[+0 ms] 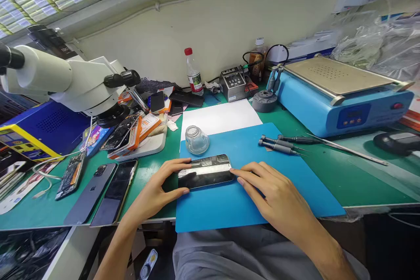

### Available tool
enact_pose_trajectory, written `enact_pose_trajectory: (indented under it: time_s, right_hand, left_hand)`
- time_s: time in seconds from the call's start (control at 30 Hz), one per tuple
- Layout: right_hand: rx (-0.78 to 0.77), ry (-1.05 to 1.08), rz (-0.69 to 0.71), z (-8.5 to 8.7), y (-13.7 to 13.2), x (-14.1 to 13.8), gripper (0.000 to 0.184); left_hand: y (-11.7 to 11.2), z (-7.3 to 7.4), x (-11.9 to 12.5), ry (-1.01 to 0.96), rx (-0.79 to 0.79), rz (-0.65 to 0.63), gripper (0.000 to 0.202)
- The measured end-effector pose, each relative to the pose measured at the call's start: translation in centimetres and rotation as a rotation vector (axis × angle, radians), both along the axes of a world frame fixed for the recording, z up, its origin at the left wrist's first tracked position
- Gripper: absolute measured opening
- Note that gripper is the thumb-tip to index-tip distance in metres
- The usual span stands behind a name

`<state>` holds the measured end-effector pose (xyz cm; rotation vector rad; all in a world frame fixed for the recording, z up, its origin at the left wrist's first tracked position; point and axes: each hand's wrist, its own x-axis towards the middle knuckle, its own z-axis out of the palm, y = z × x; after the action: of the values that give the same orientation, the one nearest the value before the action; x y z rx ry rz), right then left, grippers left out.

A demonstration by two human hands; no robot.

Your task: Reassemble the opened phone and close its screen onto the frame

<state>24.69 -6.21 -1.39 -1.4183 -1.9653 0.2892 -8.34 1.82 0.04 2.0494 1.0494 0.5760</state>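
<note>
A smartphone (206,173) lies screen up and sideways on the blue mat (210,210), its dark glass mirroring the room. My left hand (166,179) grips its left end, fingers along the far edge and thumb at the near corner. At the opposite end, the fingertips of my right hand (265,183) press together against the phone's right edge; whether anything small sits between them is hidden. Just beyond the phone stands a small clear glass jar (197,140). Several grey screwdrivers (278,145) rest on the mat to the right.
Two phones (113,192) lie at the left beside an opened phone (71,174). A microscope (82,83) overhangs the left side. White paper (223,118) lies behind the mat. At the right are a blue heating plate machine (341,100), long metal tweezers (354,151) and a black object (398,143).
</note>
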Motion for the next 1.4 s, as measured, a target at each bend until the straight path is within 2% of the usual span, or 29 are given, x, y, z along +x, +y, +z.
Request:
enact_pose_trajectory:
  time_s: [0.23, 0.37, 0.5, 0.57, 0.7, 0.93, 1.07, 1.2, 1.3, 1.4]
  right_hand:
    - [-0.049, 0.017, -0.042, -0.1, 0.4, 0.6, 0.038]
    - [-0.144, -0.04, -0.08, 1.6, 2.7, 0.7, 0.036]
    - [-0.225, -0.139, -0.038, 3.8, 5.8, -0.9, 0.027]
    - [-0.26, -0.166, -0.013, 4.4, 7.2, -1.8, 0.021]
    - [-0.323, -0.177, 0.002, 4.2, 8.7, -2.5, 0.018]
    - [-0.366, -0.149, -0.049, 3.5, 9.6, -2.4, 0.024]
    - [-0.299, -0.138, -0.204, 3.7, 9.2, -1.6, 0.025]
    - [-0.16, -0.162, -0.401, 3.4, 7.6, 0.0, 0.036]
    - [-0.074, -0.156, -0.457, 2.7, 6.3, 1.1, 0.042]
    - [0.012, -0.087, -0.498, 1.8, 5.4, 1.7, 0.037]
  left_hand:
    - [0.0, -0.2, -0.1, 0.004, 0.018, -0.002, 0.043]
    - [0.2, -0.2, -0.1, 0.002, 0.018, -0.007, 0.043]
    - [0.1, -0.2, 0.1, -0.003, 0.023, -0.008, 0.044]
    - [0.0, -0.1, 0.2, -0.006, 0.027, -0.009, 0.045]
    - [0.0, -0.1, 0.2, -0.005, 0.034, -0.014, 0.044]
    - [0.1, -0.2, -0.1, 0.016, 0.021, -0.019, 0.045]
    - [0.1, -0.3, -0.2, 0.026, 0.019, -0.021, 0.046]
    - [0.1, -0.2, -0.1, 0.04, 0.027, -0.022, 0.047]
    - [-0.1, 0.0, 0.0, 0.064, 0.037, -0.015, 0.048]
    - [-0.3, 0.2, 0.0, 0.097, 0.048, -0.006, 0.048]
